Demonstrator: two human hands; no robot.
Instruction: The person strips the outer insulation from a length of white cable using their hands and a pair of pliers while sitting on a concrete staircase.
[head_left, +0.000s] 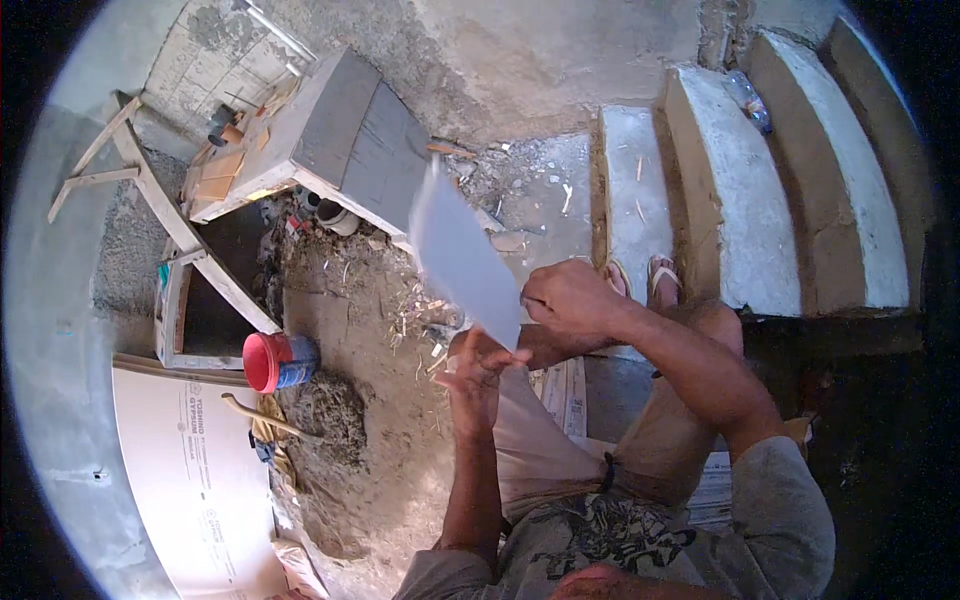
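A thin light-grey panel (465, 255), blurred and perhaps a tile, is tilted up in front of my knees. My left hand (477, 386) has its lower corner between spread fingers. Curled into a loose fist, my right hand (574, 300) is at the panel's right edge; whether it grips the edge or a small tool is hidden. Both forearms reach over my lap, where light-coloured trousers (529, 442) show. My feet in flip-flops (664, 276) rest on a low concrete step (634, 187).
Concrete stairs (750, 195) rise at the right, with a plastic bottle (748, 101) on one tread. To the left are a red-and-blue bucket (274, 362), a wooden-handled tool (270, 416) by a dark mortar heap (330, 416), gypsum boards (187, 480), a timber frame (180, 206) and a tiled counter (352, 127).
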